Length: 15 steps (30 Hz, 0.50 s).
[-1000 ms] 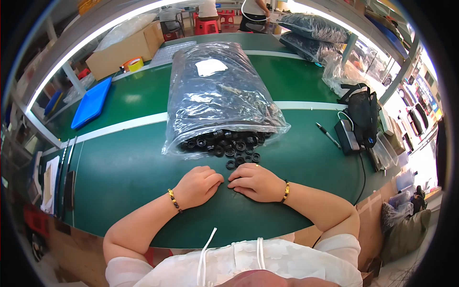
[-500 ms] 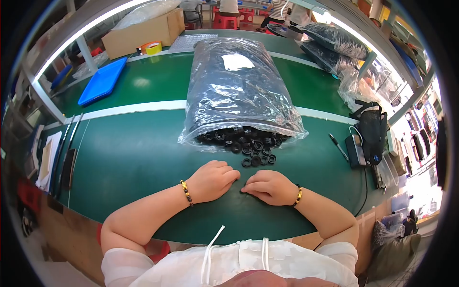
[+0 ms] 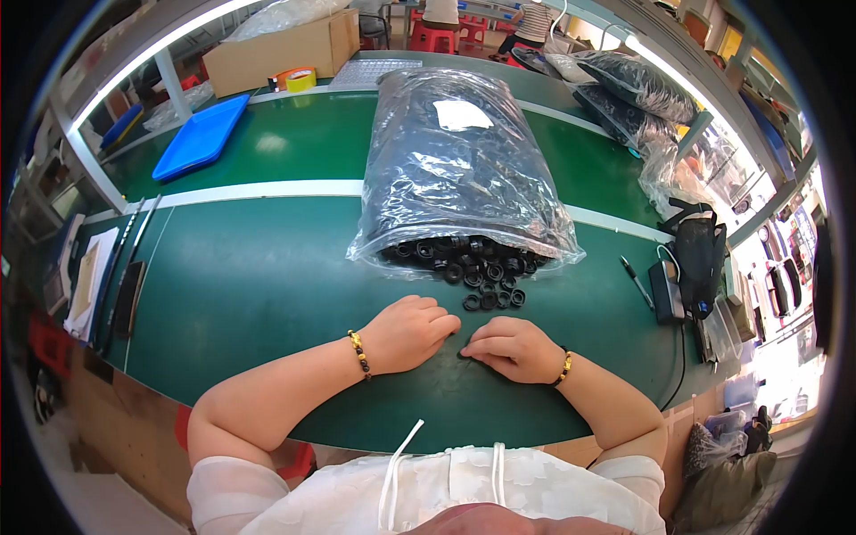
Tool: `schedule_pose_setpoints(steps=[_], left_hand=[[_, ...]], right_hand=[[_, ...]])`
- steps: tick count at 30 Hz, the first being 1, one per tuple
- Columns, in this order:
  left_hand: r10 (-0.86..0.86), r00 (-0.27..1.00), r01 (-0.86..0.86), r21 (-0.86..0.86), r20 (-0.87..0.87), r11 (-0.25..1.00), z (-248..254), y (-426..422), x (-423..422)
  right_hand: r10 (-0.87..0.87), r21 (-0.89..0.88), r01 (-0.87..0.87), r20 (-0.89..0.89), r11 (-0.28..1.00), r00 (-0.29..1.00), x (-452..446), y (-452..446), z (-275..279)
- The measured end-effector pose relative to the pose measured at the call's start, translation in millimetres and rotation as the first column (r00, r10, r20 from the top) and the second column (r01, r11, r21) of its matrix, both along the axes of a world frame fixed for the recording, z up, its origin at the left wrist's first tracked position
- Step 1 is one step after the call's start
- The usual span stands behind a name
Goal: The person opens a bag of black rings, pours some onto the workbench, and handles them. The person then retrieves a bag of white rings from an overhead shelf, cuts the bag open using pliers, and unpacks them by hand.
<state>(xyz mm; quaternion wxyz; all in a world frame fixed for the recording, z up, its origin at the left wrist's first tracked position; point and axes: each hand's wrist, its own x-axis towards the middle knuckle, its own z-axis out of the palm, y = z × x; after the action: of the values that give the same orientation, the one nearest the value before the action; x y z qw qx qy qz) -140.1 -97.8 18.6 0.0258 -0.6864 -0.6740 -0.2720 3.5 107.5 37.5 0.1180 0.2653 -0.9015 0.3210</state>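
Note:
My left hand rests on the green table with its fingers curled closed; a tiny dark bit shows by its fingertips, too small to name. Close by on the right, my right hand pinches thumb against fingers, with a dark sliver at the tips that I cannot make out. Just beyond both hands lie several loose black rings. They spill from the open mouth of a big clear plastic bag, which is filled with more black parts and carries a white label.
At the back left are a blue tray, a cardboard box and yellow tape. To the right lie a pen, a black pouch and a cable. Papers and dark strips line the left edge. People sit far behind.
The whole view has shifted slightly, so the bag and table appear a little further right. Both hands keep nearly the same pose, close together with fingers closed.

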Motion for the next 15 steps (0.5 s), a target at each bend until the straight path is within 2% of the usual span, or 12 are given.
schedule_pose_setpoints(steps=[10, 12, 13, 14, 15], left_hand=[[0.002, 1.000, -0.002, 0.003, -0.005, 1.000, 1.8, 0.3, 0.5], [0.019, 0.985, -0.014, -0.029, 0.172, 0.999, 8.4, -3.0, 1.8], [0.033, 0.985, -0.028, -0.032, 0.168, 0.999, 22.0, -4.8, 5.4], [-0.024, 0.895, 0.030, -0.005, 0.445, 1.000, 40.1, -8.1, 10.8], [-0.076, 0.727, 0.071, 0.036, 0.682, 0.997, 59.4, -13.4, 18.0]], right_hand=[[-0.006, 0.002, 0.006, -0.001, 1.000, 1.000, 0.8, -0.1, 0.6], [0.010, 0.005, -0.010, -0.005, 1.000, 1.000, 0.1, 0.0, 0.3], [-0.006, 0.010, 0.006, -0.001, 1.000, 1.000, 1.5, 0.4, 0.0], [-0.012, 0.011, 0.012, 0.002, 1.000, 1.000, 1.0, 0.4, -0.2], [0.016, -0.003, -0.016, -0.005, 1.000, 1.000, 0.6, 0.0, 1.1]])
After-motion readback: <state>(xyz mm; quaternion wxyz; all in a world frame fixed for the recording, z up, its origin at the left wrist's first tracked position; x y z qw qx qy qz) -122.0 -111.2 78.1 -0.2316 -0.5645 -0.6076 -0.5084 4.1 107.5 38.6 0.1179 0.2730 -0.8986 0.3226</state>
